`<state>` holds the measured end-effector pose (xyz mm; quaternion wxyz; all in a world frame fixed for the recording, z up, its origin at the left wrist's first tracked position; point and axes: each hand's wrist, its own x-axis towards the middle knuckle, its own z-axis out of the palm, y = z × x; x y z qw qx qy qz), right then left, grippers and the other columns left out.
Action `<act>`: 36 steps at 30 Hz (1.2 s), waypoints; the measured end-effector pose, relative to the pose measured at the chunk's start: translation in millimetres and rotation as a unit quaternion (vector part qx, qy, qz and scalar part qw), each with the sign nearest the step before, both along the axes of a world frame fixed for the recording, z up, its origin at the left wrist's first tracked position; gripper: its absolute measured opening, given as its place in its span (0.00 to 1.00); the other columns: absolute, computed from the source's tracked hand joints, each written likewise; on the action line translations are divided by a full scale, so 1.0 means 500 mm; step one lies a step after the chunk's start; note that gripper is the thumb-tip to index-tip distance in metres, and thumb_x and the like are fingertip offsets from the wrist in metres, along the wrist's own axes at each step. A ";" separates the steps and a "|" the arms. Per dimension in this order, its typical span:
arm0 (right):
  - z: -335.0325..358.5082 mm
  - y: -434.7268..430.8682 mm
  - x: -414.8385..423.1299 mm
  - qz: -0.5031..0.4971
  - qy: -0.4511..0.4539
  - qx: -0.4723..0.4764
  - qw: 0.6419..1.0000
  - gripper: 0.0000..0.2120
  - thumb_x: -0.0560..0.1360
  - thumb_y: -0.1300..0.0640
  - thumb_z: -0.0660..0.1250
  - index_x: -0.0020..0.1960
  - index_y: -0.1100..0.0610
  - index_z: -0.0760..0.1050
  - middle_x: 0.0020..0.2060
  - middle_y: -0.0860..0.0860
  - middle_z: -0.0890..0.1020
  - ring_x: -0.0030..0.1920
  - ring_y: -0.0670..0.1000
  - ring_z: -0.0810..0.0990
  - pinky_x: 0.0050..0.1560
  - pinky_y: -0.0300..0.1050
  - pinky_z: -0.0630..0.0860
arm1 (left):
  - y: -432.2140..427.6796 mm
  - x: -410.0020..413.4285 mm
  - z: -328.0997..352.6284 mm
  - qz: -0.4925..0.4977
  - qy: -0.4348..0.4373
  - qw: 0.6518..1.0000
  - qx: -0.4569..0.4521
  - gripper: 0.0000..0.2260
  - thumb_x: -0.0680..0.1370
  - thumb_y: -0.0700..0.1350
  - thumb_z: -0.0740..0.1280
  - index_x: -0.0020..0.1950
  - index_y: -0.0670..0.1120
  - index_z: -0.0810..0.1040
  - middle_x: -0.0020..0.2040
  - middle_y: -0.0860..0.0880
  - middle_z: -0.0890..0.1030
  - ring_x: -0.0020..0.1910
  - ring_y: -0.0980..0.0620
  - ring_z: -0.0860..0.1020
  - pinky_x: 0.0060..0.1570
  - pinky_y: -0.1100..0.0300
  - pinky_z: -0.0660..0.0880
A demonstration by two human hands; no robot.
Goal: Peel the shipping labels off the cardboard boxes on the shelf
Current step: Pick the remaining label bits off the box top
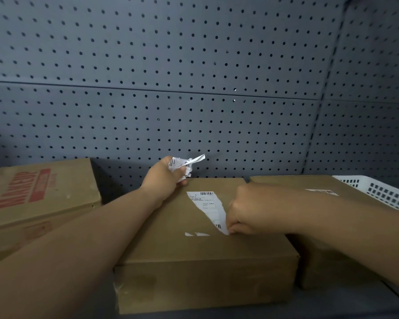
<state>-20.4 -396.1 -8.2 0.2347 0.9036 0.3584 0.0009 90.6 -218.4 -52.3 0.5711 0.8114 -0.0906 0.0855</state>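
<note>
Grey pegboard wall (194,65) fills the upper frame. Centre box (194,261) sits lower middle on the shelf (355,302). Red-printed box (39,192) at left, third box (327,268) at right, its barcode label (323,192) intact. White basket (378,192) at right edge.

Right hand (247,208) curled, fingertips pinching the lower tip of the torn label (205,203) on the centre box top. Left hand (164,178) rests at the box's far edge, closed round crumpled label scraps (184,164). Small white paper remnants (197,234) below the label.
</note>
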 end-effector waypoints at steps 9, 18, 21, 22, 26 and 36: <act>0.029 -0.004 0.010 -0.031 0.076 0.086 0.993 0.12 0.77 0.49 0.63 0.54 0.51 0.82 0.50 0.44 0.84 0.48 0.43 0.79 0.51 0.39 0.73 | 0.001 0.000 0.002 0.013 0.011 1.000 0.007 0.01 0.80 0.46 0.63 0.48 0.51 0.73 0.41 0.47 0.83 0.40 0.51 0.80 0.52 0.52 0.77; 0.005 0.000 -0.004 0.025 0.004 0.029 0.999 0.15 0.81 0.51 0.55 0.57 0.50 0.79 0.53 0.46 0.82 0.52 0.47 0.77 0.50 0.46 0.73 | 0.001 0.005 0.000 0.022 0.020 1.000 0.010 0.02 0.80 0.47 0.64 0.52 0.51 0.74 0.39 0.48 0.83 0.49 0.45 0.82 0.56 0.46 0.77; -0.003 -0.004 0.001 0.032 -0.007 0.011 0.999 0.15 0.80 0.53 0.54 0.55 0.52 0.79 0.50 0.48 0.82 0.51 0.48 0.77 0.49 0.47 0.73 | -0.002 0.006 -0.002 0.028 0.021 0.999 0.018 0.11 0.79 0.48 0.64 0.61 0.48 0.73 0.40 0.49 0.83 0.47 0.48 0.82 0.55 0.46 0.77; -0.005 -0.005 0.000 0.032 -0.011 0.007 0.999 0.15 0.80 0.53 0.54 0.55 0.52 0.79 0.50 0.48 0.82 0.51 0.49 0.77 0.49 0.47 0.74 | -0.003 0.006 -0.002 0.028 0.018 0.999 0.017 0.11 0.79 0.47 0.64 0.61 0.48 0.73 0.40 0.49 0.83 0.46 0.49 0.83 0.55 0.46 0.78; -0.018 0.002 0.003 0.037 -0.041 0.033 0.998 0.15 0.80 0.55 0.54 0.53 0.55 0.79 0.48 0.50 0.81 0.49 0.51 0.77 0.45 0.47 0.74 | -0.004 0.005 -0.002 0.028 0.016 0.999 0.020 0.12 0.80 0.47 0.64 0.62 0.46 0.73 0.41 0.49 0.83 0.43 0.51 0.82 0.54 0.49 0.78; 0.008 -0.020 0.018 0.027 0.041 0.099 0.994 0.13 0.79 0.49 0.60 0.59 0.48 0.79 0.54 0.41 0.81 0.53 0.42 0.77 0.45 0.31 0.68 | 0.000 0.002 0.000 0.016 0.003 1.000 -0.002 0.02 0.80 0.46 0.63 0.49 0.50 0.74 0.44 0.46 0.82 0.37 0.55 0.79 0.47 0.57 0.78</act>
